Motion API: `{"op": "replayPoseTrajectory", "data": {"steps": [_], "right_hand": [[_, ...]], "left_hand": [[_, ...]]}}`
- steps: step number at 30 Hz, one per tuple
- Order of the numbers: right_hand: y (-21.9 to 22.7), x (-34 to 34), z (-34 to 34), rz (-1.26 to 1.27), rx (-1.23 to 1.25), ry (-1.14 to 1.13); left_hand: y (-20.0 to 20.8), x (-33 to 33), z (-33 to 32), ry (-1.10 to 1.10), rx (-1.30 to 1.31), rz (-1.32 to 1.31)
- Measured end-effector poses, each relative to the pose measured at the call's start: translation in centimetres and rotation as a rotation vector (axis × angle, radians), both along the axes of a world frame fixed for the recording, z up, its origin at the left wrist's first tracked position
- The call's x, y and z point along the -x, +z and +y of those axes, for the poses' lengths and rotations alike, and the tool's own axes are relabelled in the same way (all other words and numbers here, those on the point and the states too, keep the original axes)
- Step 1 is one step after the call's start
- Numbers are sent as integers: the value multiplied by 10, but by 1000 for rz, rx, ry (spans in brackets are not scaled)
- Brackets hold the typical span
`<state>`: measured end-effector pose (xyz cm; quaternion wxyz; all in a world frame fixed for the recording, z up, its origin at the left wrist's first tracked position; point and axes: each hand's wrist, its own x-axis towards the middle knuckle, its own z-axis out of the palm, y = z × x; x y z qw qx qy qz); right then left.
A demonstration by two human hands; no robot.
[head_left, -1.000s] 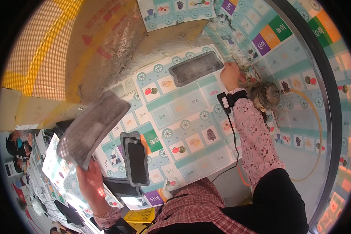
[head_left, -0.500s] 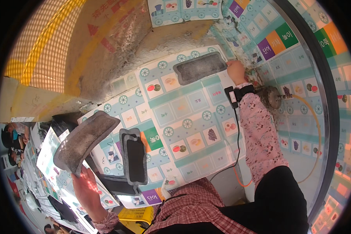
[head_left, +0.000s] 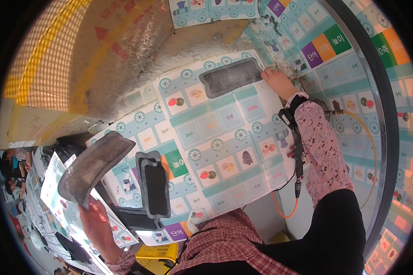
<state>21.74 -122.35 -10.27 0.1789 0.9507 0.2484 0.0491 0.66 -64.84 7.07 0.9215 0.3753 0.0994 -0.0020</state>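
My left hand [head_left: 97, 225] is closed on the lower edge of a long, curved dark-grey fuzzy pad [head_left: 96, 166], raised at the left. Far right, my right hand [head_left: 280, 83] has its fingertips at the right end of a similar grey pad [head_left: 231, 78], which lies flat on a printed sheet [head_left: 225, 123]. The fingers look pinched there, though their undersides are hidden. Below the right wrist, beside the sleeve, shows a slim dark tool [head_left: 298, 158] with a red part, joined to an orange hose. A black strapped device [head_left: 287, 118] sits at that wrist.
A grey-rimmed black pad [head_left: 155, 185] lies left of centre, partly over another dark pad [head_left: 135, 217]. A yellow basket [head_left: 157, 252] stands below. Printed panels line the right wall [head_left: 339, 87], behind a curved dark frame edge [head_left: 384, 128]. Worn cardboard [head_left: 133, 55] stands at the back.
My right hand has turned at the pad's end, its fingers more extended, and the forearm has swung right. The dark tool by the wrist now shows. My left hand still holds its pad; the view shifted slightly.
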Motion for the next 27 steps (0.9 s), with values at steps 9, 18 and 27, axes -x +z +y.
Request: {"op": "replayPoseTrajectory", "data": {"steps": [9,18,27], "right_hand": [[-1,-11,-3,-36,18,44],[41,-62,21,-109,-40,65],[20,-103,-19,-131,-101,-9]], "left_hand": [[2,3,-6,78,-71,49],[30,23,11,263,-68,48],[49,91,42,344,202,31]]}}
